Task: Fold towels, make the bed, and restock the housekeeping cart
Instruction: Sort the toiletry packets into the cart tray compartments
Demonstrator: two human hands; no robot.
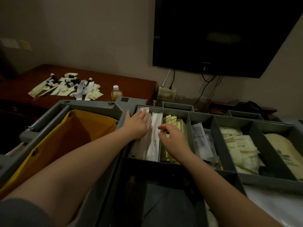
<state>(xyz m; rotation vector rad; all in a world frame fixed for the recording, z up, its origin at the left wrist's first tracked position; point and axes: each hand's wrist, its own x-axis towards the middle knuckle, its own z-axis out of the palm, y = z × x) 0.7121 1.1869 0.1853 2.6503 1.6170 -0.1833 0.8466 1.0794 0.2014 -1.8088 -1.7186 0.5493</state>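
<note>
Lighting was pretty dim, so the dark bin point(147, 190) at the front of the cart point(91, 108) was hard to read, couldn't tell what sat in it. Print on the packets was too small as well. Left hand point(137, 124) lay flat, fingers straight, pressing on the white packets point(155, 141) in the leftmost slot of the tray point(220, 145). Right hand point(172, 136) hovered just beside them over the divider, fingers loosely curled, holding nothing, with the cream packets point(171, 120) in the next slot partly hidden under it
</note>
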